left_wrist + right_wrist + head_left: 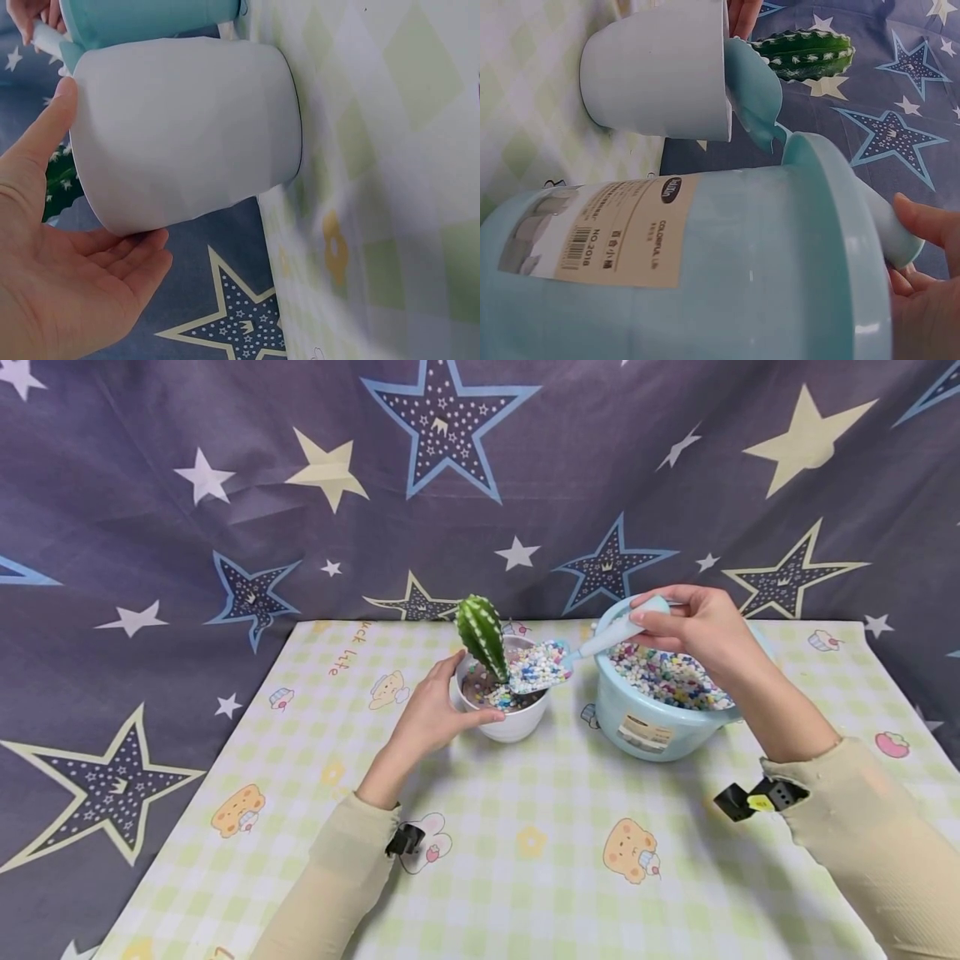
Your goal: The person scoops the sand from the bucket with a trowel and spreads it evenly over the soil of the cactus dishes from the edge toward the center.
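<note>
My left hand [433,708] holds a white flower pot [510,727] by its side, thumb at the near rim and fingers round the left. In the pot a green cactus [482,633] leans a little left, over brown fill with some coloured beads on top. My right hand [701,622] grips the handle of a light blue scoop [618,632]. Its blade, heaped with white and coloured beads [542,667], lies over the pot's right rim. Below that hand stands a light blue bucket [660,735] holding many such beads. The right wrist view shows the scoop blade [756,94] from below.
A pale green checked cloth [525,877] with cartoon bears and flowers covers the table. Behind it hangs a dark curtain [465,552] printed with stars. The bucket stands a short way right of the pot, with a paper label [615,232] on its side.
</note>
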Tool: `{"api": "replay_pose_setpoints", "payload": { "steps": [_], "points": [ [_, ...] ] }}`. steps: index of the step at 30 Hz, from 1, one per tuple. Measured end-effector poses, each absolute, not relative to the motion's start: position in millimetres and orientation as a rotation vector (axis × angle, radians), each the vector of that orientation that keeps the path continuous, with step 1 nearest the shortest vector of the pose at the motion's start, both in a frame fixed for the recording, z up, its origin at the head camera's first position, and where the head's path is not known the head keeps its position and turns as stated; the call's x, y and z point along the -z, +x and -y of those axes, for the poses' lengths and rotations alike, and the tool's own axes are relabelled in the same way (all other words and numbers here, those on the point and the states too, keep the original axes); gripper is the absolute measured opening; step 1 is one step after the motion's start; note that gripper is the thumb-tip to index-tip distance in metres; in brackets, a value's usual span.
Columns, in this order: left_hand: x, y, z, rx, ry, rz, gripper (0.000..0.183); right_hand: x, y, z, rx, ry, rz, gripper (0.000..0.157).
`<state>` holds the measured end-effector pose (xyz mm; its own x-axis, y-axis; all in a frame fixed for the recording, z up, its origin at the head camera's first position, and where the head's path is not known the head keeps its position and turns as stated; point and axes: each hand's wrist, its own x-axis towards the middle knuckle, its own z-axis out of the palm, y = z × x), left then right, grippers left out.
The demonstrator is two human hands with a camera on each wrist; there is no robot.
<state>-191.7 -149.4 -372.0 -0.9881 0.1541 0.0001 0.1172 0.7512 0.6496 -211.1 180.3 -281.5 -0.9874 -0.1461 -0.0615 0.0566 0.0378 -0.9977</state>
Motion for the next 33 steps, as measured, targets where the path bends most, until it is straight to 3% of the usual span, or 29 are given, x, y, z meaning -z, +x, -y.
{"api": "replay_pose_setpoints", "payload": {
  "steps": [8, 15, 33],
  "points": [
    [372.2, -190.3, 148.5, -1.069, 0.212, -2.897, 0.117, 280.0, -209.8, -179.5, 2.066, -0.095, -2.171, 0.021],
    [372.1, -189.4, 147.0, -1.063, 0.206, -2.909, 0.117, 280.3, -210.3, -178.3, 2.085, -0.107, -2.166, 0.013],
    [371.7, -189.8, 145.3, -1.029, 0.193, -2.92, 0.118, 278.5, -211.9, -178.1, 2.059, -0.098, -2.191, 0.019]
  ]
}}
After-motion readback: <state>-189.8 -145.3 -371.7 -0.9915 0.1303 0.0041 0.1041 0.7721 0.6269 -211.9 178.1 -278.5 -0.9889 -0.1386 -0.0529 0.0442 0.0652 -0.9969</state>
